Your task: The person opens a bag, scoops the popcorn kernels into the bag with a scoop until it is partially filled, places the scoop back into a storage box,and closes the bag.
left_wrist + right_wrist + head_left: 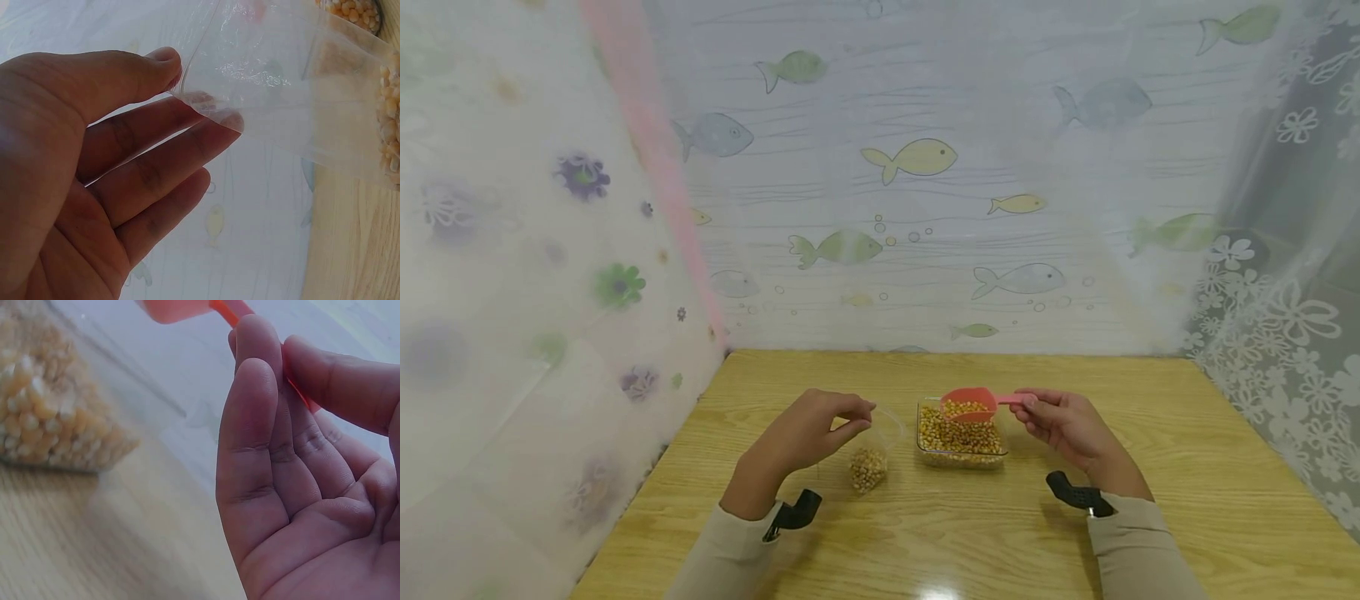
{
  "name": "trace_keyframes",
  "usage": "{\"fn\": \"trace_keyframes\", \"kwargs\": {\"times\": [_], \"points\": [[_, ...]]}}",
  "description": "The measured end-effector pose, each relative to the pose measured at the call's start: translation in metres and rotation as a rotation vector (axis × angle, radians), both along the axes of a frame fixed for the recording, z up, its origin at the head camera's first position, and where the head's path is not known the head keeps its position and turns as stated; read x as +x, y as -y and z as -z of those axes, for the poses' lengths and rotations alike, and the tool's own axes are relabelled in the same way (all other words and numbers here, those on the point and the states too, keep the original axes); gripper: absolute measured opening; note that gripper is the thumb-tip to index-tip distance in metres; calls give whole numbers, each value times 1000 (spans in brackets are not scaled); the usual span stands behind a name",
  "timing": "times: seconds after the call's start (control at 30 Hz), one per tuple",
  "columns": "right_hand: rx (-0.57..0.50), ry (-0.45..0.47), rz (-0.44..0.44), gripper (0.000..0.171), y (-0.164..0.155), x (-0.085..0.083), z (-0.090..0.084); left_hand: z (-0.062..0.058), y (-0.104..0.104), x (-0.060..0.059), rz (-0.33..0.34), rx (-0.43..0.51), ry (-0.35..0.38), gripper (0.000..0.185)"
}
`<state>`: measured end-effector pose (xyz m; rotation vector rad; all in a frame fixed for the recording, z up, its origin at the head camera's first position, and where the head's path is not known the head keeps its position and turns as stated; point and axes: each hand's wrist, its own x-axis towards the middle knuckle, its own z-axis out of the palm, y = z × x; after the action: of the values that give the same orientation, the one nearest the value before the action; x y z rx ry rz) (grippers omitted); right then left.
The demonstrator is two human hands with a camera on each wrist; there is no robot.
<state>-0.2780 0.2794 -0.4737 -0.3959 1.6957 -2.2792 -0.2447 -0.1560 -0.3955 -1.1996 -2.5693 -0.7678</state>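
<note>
While the pink scoop (970,403), loaded with corn kernels, is pinched by its handle in the right hand (1067,425) above the clear container (960,439), kernels could be spilled on the table (1187,467) if it is tilted; the plastic bag (872,454), left of the container, is held open only by a thumb-and-finger pinch of the left hand (808,433), so the rim could slip; the bag mouth is hardly visible, and the scoop is cut off in the right wrist view.

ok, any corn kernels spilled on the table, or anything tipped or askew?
Nothing stands out. The kernels sit inside the clear container and the clear plastic bag; none show loose on the table. The right hand holds the loaded red scoop level over the container; the left hand pinches the bag's rim.
</note>
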Motion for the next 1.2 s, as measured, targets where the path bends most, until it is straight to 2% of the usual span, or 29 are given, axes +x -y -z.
{"fn": "trace_keyframes", "kwargs": {"times": [0.13,0.33,0.8,1.2], "points": [[-18,-24,-13,28,3,1,-6,1,0,0,0,1,2,6],[-31,-62,-33,32,8,5,-17,1,-1,0,-8,-5,16,8],[-31,-148,-26,27,20,11,-40,1,-1,0,-27,-9,40,8],[-1,-156,-2,31,42,18,-59,-1,-1,1,-40,-21,54,5]]}}
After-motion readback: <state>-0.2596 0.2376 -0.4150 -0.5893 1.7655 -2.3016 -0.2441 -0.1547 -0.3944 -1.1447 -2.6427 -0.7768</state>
